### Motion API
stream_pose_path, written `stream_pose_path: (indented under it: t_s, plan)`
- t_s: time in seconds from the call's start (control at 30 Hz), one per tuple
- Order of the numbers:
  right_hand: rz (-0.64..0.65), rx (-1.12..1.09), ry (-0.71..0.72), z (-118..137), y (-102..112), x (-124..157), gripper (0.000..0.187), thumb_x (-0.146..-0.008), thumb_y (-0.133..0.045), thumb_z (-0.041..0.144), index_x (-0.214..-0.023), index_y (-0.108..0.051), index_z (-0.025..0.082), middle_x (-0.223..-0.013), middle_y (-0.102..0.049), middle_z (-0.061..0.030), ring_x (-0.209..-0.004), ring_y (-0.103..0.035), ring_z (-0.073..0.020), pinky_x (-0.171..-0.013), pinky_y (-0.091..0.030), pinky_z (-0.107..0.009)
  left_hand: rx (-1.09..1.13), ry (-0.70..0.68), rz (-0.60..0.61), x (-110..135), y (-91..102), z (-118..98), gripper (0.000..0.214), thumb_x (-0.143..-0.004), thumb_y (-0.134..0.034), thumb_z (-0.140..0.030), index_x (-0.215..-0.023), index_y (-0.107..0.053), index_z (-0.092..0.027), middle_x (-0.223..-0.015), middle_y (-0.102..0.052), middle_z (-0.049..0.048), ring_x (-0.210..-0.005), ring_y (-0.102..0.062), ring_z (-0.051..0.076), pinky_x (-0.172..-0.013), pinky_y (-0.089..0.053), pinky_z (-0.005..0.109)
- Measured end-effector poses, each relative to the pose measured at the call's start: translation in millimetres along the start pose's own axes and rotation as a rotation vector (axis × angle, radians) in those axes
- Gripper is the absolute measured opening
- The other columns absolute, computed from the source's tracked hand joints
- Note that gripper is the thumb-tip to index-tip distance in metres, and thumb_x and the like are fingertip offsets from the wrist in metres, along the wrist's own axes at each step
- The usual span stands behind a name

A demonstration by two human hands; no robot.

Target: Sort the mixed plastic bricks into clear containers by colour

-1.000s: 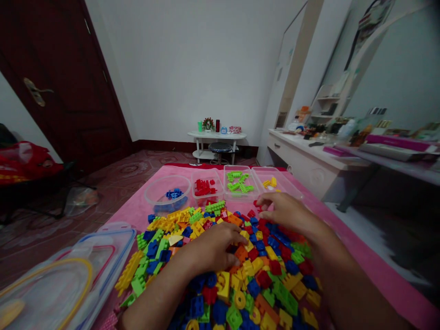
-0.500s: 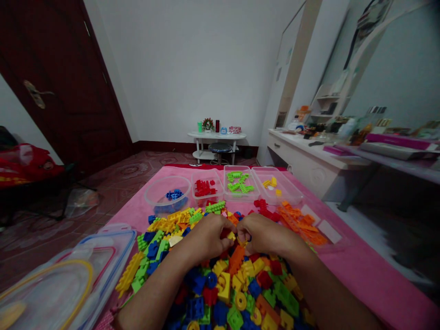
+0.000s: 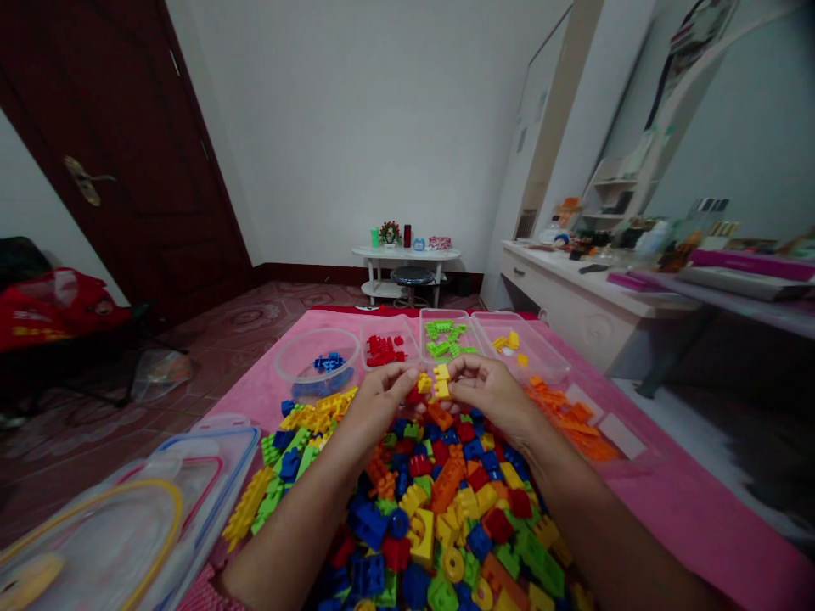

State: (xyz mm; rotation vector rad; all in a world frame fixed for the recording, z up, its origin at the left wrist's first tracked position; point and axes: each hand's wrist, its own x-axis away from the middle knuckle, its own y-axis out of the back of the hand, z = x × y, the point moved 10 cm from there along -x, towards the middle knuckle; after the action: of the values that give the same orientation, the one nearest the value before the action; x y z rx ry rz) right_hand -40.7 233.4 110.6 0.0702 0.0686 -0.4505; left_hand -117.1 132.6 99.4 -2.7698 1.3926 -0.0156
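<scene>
My left hand (image 3: 385,396) is closed on a small yellow toy block (image 3: 424,383), with a bit of red showing beneath it. Pinched in my right hand (image 3: 484,389) is another yellow toy block (image 3: 441,382), made of two stacked lumps or two pieces together. Both hands are held up close together over the far part of a large pile of mixed toy blocks (image 3: 413,509) in blue, red, green, yellow and orange. The two yellow blocks are almost side by side; whether they touch I cannot tell.
Along the far side stand a round tub (image 3: 283,367) with blue pieces, a box (image 3: 366,335) with red, a box (image 3: 424,322) with green and a box (image 3: 553,361) with yellow. Orange pieces (image 3: 579,424) lie in a tray at right. Clear lids (image 3: 191,501) are stacked at left.
Both hands have risen out of the pile and moved slightly away from me, bringing up yellow blocks. The fingers were down among the pieces before. The view has shifted a little.
</scene>
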Motion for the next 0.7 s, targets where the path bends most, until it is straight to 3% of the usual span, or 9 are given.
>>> stream_pose_path:
  t_s: [0.33,0.43,0.57,0.7]
  plan:
    - [0.122,-0.106,0.053,8,-27,6,0.031,-0.068,-0.072,0.033,-0.083,-0.049,0.018,-0.065,-0.067,0.0010,-0.060,-0.067,-0.0147,-0.055,-0.051,-0.022,0.078,0.005,0.106,0,-12.1,6,0.052,-0.076,-0.063,-0.045,-0.115,-0.053,-0.012,-0.076,-0.065,0.0042,-0.059,-0.061,0.012,-0.058,-0.053,0.026]
    - [0.100,-0.102,0.062,12,-28,7,0.033,-0.067,-0.073,0.035,-0.080,-0.048,0.018,-0.062,-0.066,0.0014,-0.059,-0.068,-0.0152,-0.054,-0.051,-0.021,0.047,-0.020,0.112,0,-11.8,4,0.049,-0.078,-0.060,-0.046,-0.112,-0.056,-0.012,-0.070,-0.063,0.0020,-0.057,-0.059,0.011,-0.056,-0.051,0.024]
    - [-0.055,-0.112,0.106,20,-7,6,0.036,-0.061,-0.077,0.032,-0.078,-0.050,0.018,-0.066,-0.064,0.0023,-0.057,-0.067,-0.0147,-0.052,-0.053,-0.022,-0.045,-0.055,0.105,-1,-8.5,1,0.046,-0.080,-0.057,-0.044,-0.113,-0.057,-0.012,-0.070,-0.062,0.0016,-0.055,-0.057,0.010,-0.055,-0.048,0.023]
    - [-0.310,-0.111,0.176,26,47,2,0.034,-0.060,-0.076,0.030,-0.080,-0.051,0.019,-0.071,-0.064,0.0014,-0.059,-0.067,-0.0143,-0.053,-0.054,-0.021,-0.359,-0.162,0.132,0,-12.1,-4,0.036,-0.079,-0.058,-0.039,-0.102,-0.066,-0.012,-0.089,-0.068,0.0071,-0.079,-0.062,0.017,-0.073,-0.048,0.029]
